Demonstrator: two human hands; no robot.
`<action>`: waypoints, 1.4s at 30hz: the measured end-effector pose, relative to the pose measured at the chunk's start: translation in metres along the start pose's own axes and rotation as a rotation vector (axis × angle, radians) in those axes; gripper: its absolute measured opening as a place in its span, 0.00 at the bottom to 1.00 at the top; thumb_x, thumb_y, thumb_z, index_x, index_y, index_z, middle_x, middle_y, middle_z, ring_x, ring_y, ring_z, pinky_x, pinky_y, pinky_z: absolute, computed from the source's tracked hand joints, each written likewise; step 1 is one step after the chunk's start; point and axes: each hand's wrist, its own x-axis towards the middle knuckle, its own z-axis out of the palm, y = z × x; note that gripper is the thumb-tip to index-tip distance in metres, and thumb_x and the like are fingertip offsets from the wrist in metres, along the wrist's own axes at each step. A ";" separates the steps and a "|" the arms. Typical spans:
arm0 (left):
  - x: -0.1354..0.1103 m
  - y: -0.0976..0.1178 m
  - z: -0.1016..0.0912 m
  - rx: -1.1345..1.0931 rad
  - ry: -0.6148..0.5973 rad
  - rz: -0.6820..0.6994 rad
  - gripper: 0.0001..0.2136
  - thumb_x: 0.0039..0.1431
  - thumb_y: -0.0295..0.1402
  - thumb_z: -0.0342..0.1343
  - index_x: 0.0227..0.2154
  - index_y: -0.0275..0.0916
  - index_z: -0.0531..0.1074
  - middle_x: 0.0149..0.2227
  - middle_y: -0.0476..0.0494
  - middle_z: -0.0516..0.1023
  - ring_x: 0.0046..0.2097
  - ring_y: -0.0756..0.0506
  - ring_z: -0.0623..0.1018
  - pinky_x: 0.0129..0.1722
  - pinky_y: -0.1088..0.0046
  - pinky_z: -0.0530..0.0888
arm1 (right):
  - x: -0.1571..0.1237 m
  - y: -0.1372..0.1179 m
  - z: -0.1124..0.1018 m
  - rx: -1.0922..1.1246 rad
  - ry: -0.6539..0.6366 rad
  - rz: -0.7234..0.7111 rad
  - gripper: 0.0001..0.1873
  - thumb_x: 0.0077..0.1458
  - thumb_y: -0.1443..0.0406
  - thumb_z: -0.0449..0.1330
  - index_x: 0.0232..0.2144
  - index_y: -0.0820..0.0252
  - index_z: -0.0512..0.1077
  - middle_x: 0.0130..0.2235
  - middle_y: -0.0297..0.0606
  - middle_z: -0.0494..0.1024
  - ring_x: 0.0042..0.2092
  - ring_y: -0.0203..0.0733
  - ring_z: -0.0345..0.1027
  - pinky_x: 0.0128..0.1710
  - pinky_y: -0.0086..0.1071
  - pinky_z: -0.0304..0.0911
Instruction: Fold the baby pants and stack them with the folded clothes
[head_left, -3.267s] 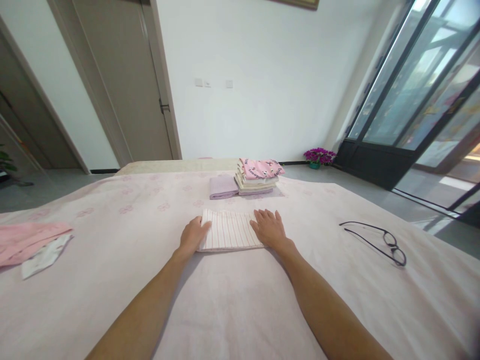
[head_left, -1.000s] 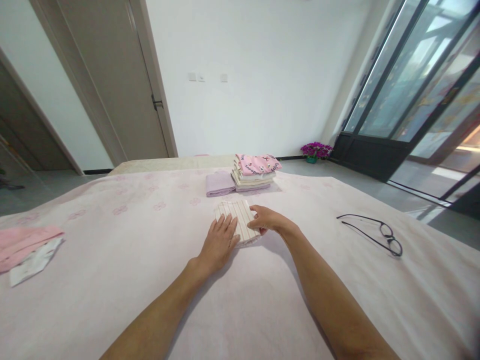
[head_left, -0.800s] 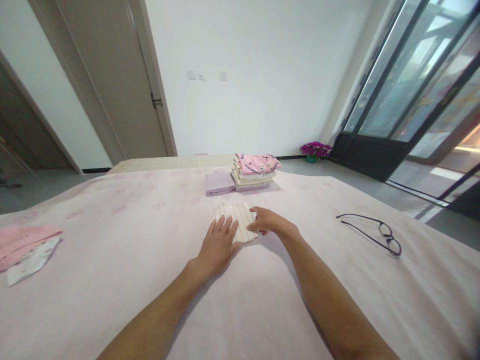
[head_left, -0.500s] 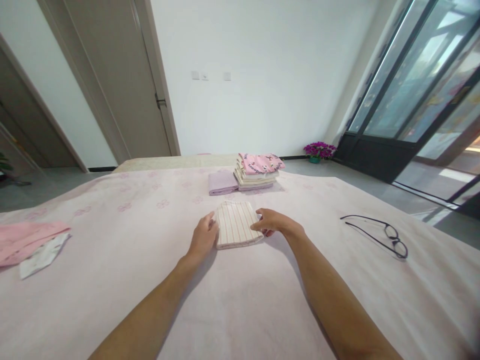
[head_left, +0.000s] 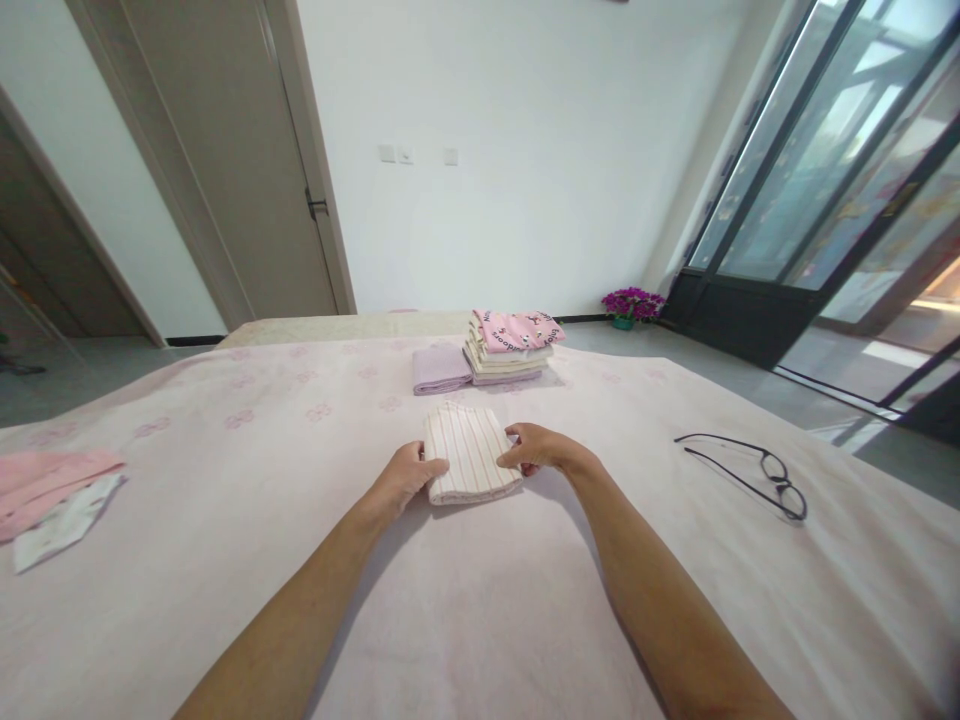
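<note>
A folded striped cloth garment [head_left: 471, 455], cream with thin reddish lines, is between my hands over the pink bedsheet [head_left: 465, 590]. My left hand [head_left: 405, 478] grips its left edge, thumb on top and fingers underneath. At the right edge, my right hand [head_left: 538, 447] pinches it the same way, thumb above. Beyond the garment stands a stack of folded clothes [head_left: 510, 365], topped by a pink printed piece [head_left: 517, 330]. A folded lilac cloth [head_left: 441, 370] lies against the stack's left side.
Black-framed glasses [head_left: 772, 480] lie unfolded on the right of the bed. Pink cloth [head_left: 52, 485] and a white patterned piece [head_left: 67, 525] are at the far left. Purple flowers [head_left: 634, 303] stand on the floor near the glass door [head_left: 795, 200].
My left hand has moved its thumb over the striped garment's left edge and now grips it. The garment's front looks slightly raised. The whole view has shifted a little.
</note>
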 end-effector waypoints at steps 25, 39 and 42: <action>-0.008 -0.021 -0.006 -0.315 0.260 0.205 0.20 0.46 0.30 0.60 0.44 0.35 0.68 0.41 0.39 0.80 0.44 0.42 0.79 0.45 0.66 0.74 | -0.012 -0.031 0.067 0.749 0.113 -0.364 0.29 0.44 0.61 0.65 0.50 0.59 0.68 0.40 0.39 0.79 0.41 0.44 0.73 0.42 0.35 0.65; -0.017 -0.050 -0.102 0.439 0.414 0.250 0.17 0.59 0.35 0.48 0.51 0.40 0.67 0.45 0.41 0.78 0.44 0.44 0.78 0.47 0.68 0.70 | 0.049 -0.103 0.040 0.717 0.254 -0.434 0.19 0.43 0.64 0.64 0.41 0.63 0.75 0.32 0.36 0.79 0.31 0.37 0.69 0.26 0.25 0.60; -0.016 -0.046 -0.098 0.479 0.390 0.256 0.17 0.59 0.34 0.47 0.49 0.41 0.69 0.44 0.43 0.79 0.44 0.45 0.78 0.45 0.70 0.70 | 0.084 -0.133 0.018 0.809 0.334 -0.409 0.19 0.45 0.65 0.62 0.42 0.61 0.74 0.32 0.36 0.79 0.29 0.37 0.68 0.24 0.26 0.60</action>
